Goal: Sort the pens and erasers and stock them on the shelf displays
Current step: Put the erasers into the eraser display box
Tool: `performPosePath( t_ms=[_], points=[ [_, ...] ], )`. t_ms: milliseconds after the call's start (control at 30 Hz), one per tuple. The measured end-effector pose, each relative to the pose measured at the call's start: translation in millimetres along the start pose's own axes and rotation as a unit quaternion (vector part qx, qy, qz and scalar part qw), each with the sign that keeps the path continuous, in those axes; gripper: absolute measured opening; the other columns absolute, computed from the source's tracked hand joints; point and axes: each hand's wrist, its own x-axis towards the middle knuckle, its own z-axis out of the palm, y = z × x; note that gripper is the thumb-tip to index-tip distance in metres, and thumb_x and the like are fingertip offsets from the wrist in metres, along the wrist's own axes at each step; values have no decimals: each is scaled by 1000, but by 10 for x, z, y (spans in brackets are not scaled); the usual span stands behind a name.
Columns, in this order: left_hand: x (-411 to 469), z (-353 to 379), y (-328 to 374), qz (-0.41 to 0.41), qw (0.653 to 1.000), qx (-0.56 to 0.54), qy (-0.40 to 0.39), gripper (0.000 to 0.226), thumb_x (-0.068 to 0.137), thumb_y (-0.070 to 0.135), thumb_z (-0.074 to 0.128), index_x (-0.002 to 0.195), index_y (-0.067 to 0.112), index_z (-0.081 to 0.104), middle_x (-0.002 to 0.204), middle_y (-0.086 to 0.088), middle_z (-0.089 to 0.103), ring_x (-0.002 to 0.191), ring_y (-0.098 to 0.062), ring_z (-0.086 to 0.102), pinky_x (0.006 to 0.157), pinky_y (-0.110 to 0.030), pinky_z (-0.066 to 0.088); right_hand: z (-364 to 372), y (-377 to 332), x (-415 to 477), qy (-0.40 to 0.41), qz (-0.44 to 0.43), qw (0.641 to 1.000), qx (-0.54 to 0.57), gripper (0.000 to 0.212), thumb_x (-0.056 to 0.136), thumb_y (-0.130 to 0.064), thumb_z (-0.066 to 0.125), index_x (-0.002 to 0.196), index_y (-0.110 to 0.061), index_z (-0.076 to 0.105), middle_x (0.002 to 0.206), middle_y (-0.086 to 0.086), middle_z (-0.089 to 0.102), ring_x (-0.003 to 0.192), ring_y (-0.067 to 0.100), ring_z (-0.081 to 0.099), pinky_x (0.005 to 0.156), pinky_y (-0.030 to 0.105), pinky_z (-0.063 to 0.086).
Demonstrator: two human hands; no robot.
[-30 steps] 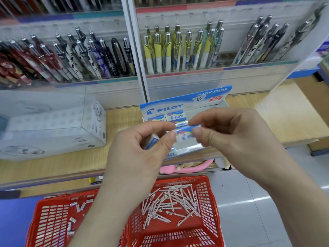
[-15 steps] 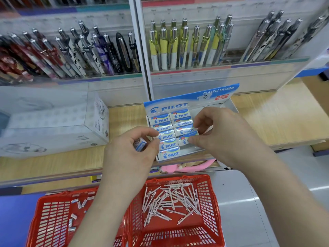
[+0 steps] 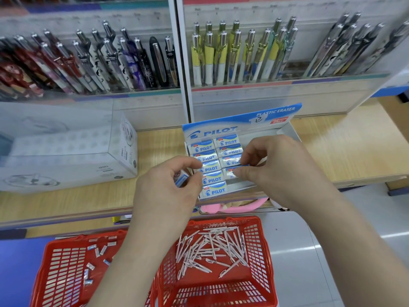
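Roughly midway on the erasers, by my read; pens not started.

- Display box (image 3: pixel 286 135) sat at the front edge of the wooden shelf (image 3: pixel 345 151), near its middle.
- Left column of stocked erasers (image 3: pixel 210 168) ran full to the near end. The right column had three in, with bare box floor at the near end.
- Right hand (image 3: pixel 274 171) pinched a wrapped eraser (image 3: pixel 232 171) between thumb and forefinger, low over the next free slot in the right column.
- Left hand (image 3: pixel 168 189) gripped a spare eraser (image 3: pixel 182 178) in curled fingers, just beside the box's left wall.

Left to do:
- Loose erasers (image 3: pixel 95 251) lay scattered in the left red basket (image 3: pixel 66 275).
- A full pile of pens (image 3: pixel 210 251) lay in the right red basket (image 3: pixel 261 251), both baskets below the shelf's front edge.

Room:
- Bare shelf lay open right of the box.
- A white carton (image 3: pixel 66 156) stood well apart toward the left end.
- Pen racks (image 3: pixel 287 94) lined the back edge, so access from above and in front looked free.
- The box's near rim sat close to the front edge, so light pushes only.
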Motion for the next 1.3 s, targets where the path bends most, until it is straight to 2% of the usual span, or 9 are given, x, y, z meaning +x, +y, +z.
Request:
performPosePath(
  t_ms=[167,300,433,500,733,900,1033,1133,1300],
  points=[
    [-46,-43,21,26,999,-9,-19,13,88,25,61,94,34,67,64,15,58,61,3,53,54,-7,36,36,44,9,28,-3,1000,2,21,76,-34,75,71,-22,58,72,-8,64,69,7,57,59,22,41],
    [-132,-200,98,26,988,-153,-10,24,92,18,57,104,39,62,80,8,66,70,-4,57,71,-19,47,-45,20,-101,101,-20,990,97,16,81,-28,68,69,-20,61,63,-7,64,61,7,59,54,17,41],
    [-285,-189,267,102,984,-137,-41,55,84,12,58,128,42,46,104,16,68,93,0,63,79,-15,47,-130,-178,-364,-66,31,913,401,24,73,-38,69,79,-15,67,75,4,72,65,12,67,57,21,49],
    [-352,-116,345,140,983,-96,-66,67,82,7,53,136,44,37,113,20,65,103,6,60,79,-4,43,-99,-233,-448,-144,32,879,454,30,68,-40,67,86,-15,67,80,9,74,69,14,68,56,20,50],
    [-386,-63,451,158,979,-96,-86,74,83,-5,63,130,49,44,119,25,60,113,9,54,83,-12,49,-51,-132,-462,-98,45,859,501,13,78,-15,70,91,-15,67,76,16,73,60,17,65,54,21,45],
    [-381,-101,465,65,980,-182,-39,17,69,27,76,85,32,72,77,4,72,70,-10,69,63,-21,55,-124,-67,-500,-105,24,850,515,25,66,-30,71,89,-19,76,71,12,71,60,16,62,53,20,47],
    [-381,-87,536,8,969,-240,-63,15,67,36,66,69,24,74,52,-6,66,43,-11,60,46,-16,47,-165,7,-509,-84,-17,881,465,29,64,-33,72,90,-20,77,80,14,69,69,31,66,65,29,53],
    [-376,-41,553,1,969,-232,-80,13,72,35,62,70,26,72,49,-6,64,40,-10,57,44,-15,45,-191,28,-509,-61,-31,886,459,30,61,-26,75,90,-18,76,83,18,67,76,34,72,75,45,57],
    [-293,-60,396,36,991,-123,-21,8,82,34,63,80,37,71,66,9,68,52,-3,56,51,-15,45,-258,90,-418,31,-18,937,348,5,71,-17,78,75,-20,76,72,-1,73,68,11,69,66,25,53]
  ],
)
